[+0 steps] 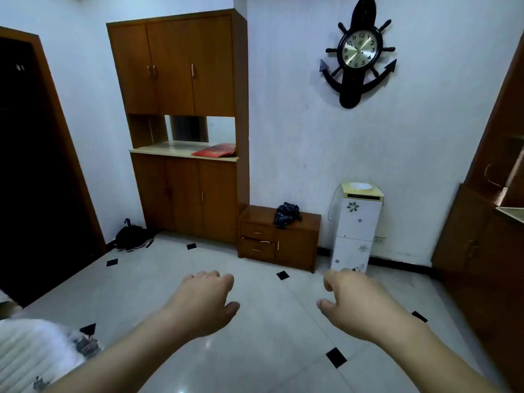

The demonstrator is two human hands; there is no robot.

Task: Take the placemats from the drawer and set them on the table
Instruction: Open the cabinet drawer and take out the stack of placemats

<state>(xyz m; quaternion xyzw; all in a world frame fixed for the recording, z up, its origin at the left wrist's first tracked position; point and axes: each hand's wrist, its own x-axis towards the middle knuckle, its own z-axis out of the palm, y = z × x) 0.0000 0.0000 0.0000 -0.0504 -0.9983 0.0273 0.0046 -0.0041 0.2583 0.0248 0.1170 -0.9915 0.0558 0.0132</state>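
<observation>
A low wooden cabinet [295, 245] with two drawers on its left side stands against the far wall. The lower drawer [258, 249] looks pulled out a little. No placemats are visible. My left hand [205, 297] and my right hand [351, 302] are stretched out over the tiled floor, well short of the cabinet. Both hold nothing, with fingers loosely curled downward and apart. At the bottom left shows a white ribbed surface [25, 353]; I cannot tell if it is the table.
A dark bundle of cloth [286, 214] lies on the low cabinet. A tall wooden wall unit [184, 137] stands to its left, a white water dispenser [355, 228] to its right. A dark doorway [34, 171] is on the left, another wooden cabinet [487, 239] on the right, a black bag [131, 236] on the floor.
</observation>
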